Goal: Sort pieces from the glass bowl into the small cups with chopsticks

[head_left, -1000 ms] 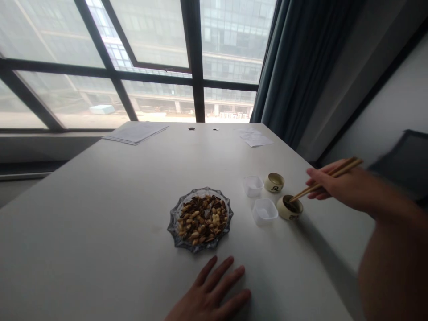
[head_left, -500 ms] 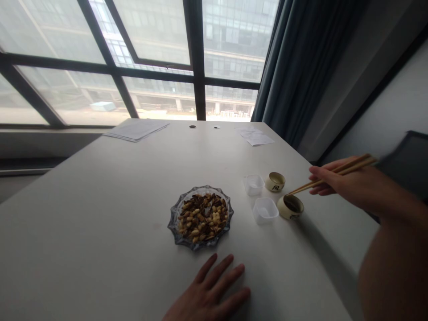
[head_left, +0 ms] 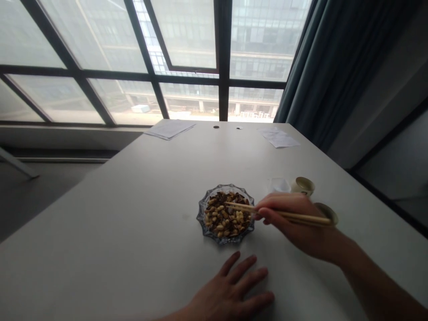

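Observation:
My right hand (head_left: 294,216) grips a pair of wooden chopsticks (head_left: 309,218), their tips over the mixed nuts and seeds (head_left: 225,218) in a scalloped glass dish (head_left: 200,218). Whether the tips touch or pinch a piece, I cannot tell. Flat on the table just in front of the dish lies my left hand (head_left: 237,287), fingers spread, holding nothing. Beyond my right hand stand a small beige cup (head_left: 304,183) and a clear plastic container (head_left: 279,184). A second beige cup (head_left: 329,214) is partly hidden behind the hand and chopsticks.
The white table (head_left: 133,214) reaches back to the windows. A stack of papers (head_left: 170,129) lies at its far left, and a loose sheet (head_left: 278,137) at its far right. Two small round discs (head_left: 216,127) sit near the back edge. A dark curtain (head_left: 321,76) hangs at the right.
My right hand has carried the chopsticks left from the near beige cup to above the glass dish. The view has turned left. My left hand still rests flat by the dish.

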Demonstrator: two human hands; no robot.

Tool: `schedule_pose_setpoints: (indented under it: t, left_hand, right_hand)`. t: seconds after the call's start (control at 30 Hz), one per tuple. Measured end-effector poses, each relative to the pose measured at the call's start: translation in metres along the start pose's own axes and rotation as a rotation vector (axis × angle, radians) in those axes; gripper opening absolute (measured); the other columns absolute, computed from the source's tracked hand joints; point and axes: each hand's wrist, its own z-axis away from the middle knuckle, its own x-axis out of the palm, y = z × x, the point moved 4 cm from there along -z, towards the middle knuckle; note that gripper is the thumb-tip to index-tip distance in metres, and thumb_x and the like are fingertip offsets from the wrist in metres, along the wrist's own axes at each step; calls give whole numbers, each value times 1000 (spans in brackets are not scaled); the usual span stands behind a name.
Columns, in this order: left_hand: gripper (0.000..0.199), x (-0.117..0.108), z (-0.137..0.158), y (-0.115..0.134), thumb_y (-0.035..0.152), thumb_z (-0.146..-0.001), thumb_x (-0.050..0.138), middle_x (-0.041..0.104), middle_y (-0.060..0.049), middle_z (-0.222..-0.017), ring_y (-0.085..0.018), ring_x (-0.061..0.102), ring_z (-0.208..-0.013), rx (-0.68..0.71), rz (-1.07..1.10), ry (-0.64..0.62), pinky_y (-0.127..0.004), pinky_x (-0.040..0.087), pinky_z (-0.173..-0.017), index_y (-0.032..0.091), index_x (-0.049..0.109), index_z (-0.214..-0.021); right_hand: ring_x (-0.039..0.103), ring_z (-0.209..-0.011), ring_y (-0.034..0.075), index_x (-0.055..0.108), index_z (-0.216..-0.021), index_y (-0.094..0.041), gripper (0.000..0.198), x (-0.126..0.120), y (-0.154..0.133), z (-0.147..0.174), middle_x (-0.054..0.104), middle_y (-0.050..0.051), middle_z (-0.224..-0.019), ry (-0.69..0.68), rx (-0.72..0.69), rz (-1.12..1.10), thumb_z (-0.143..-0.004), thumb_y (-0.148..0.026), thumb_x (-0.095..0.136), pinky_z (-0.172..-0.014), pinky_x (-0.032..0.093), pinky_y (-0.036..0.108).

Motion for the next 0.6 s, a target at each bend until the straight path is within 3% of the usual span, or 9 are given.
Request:
schedule_pose_setpoints:
  t: [0.13, 0.27, 0.37, 0.47, 0.6]
  left_hand:
    - [46, 2, 0, 1, 35, -103, 64, 47, -3, -161, -32, 43, -147, 15, -24, 25, -53, 33, -123, 34, 55, -148]
    - [45, 3, 1, 1, 37, -105, 61, 44, -3, -163, -33, 41, -148, 18, -29, 6, -55, 34, -122, 34, 53, -150]
    - [47, 3, 2, 1, 37, -106, 59, 43, -3, -164, -32, 40, -149, 28, -38, -17, -54, 34, -122, 34, 51, -152]
    - [46, 3, 2, 1, 38, -106, 60, 43, -2, -164, -32, 41, -149, 31, -61, -2, -53, 35, -122, 35, 52, -150]
    - [48, 3, 2, 0, 39, -105, 60, 43, -3, -164, -32, 41, -148, 35, -68, -8, -54, 35, -122, 35, 50, -152]
  right_hand:
    - [74, -84, 21, 80, -95, -20, 29, 30, 9, -9, 80, 6, -94, -55, -3, -62, -104, -38, 59, -77, 57, 30]
    - [75, -79, 22, 80, -90, -18, 37, 21, 26, -10, 80, 7, -86, 6, 156, -80, -104, -45, 58, -72, 60, 32]
    - [77, -81, 25, 81, -96, -16, 40, 11, 36, -8, 81, 9, -89, 68, 241, -136, -101, -50, 60, -72, 63, 35]
    - [77, -83, 25, 81, -104, -17, 39, 12, 36, -8, 81, 10, -94, 94, 198, -171, -100, -50, 62, -71, 64, 35]
    - [75, -85, 23, 81, -98, -20, 32, 24, 28, -11, 81, 8, -95, 0, 47, -81, -102, -45, 62, -74, 60, 31]
